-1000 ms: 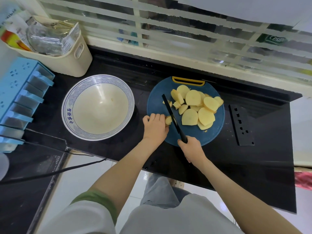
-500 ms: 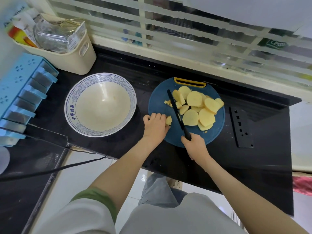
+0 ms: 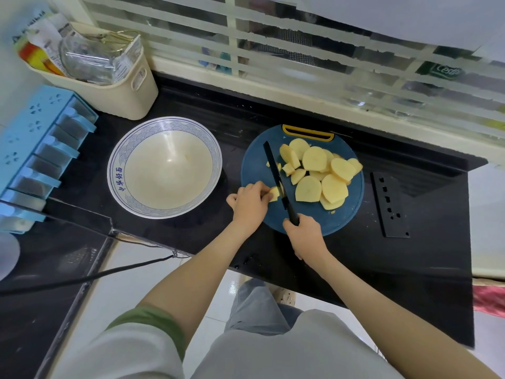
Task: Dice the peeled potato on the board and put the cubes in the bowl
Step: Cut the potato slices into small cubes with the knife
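Note:
A round blue cutting board (image 3: 254,165) with a yellow handle lies on the black counter. Pale yellow potato slices (image 3: 322,173) are piled on its right half, with a few small cut bits beside them. My left hand (image 3: 250,202) holds a potato piece (image 3: 274,193) at the board's left edge with curled fingers. My right hand (image 3: 304,235) grips the handle of a black knife (image 3: 276,176), whose blade lies right against that piece. The white bowl (image 3: 117,173) with a blue patterned rim sits to the left of the board.
A cream basket (image 3: 131,94) of packets stands at the back left, with a blue drawer rack (image 3: 41,149) along the left. A black perforated knife sheath (image 3: 389,203) lies to the right of the board. A black cable (image 3: 82,279) hangs below the counter's front edge.
The knife blade has shifted left from beside the slice pile to the piece under my left hand. My left hand has stayed at the board's left edge.

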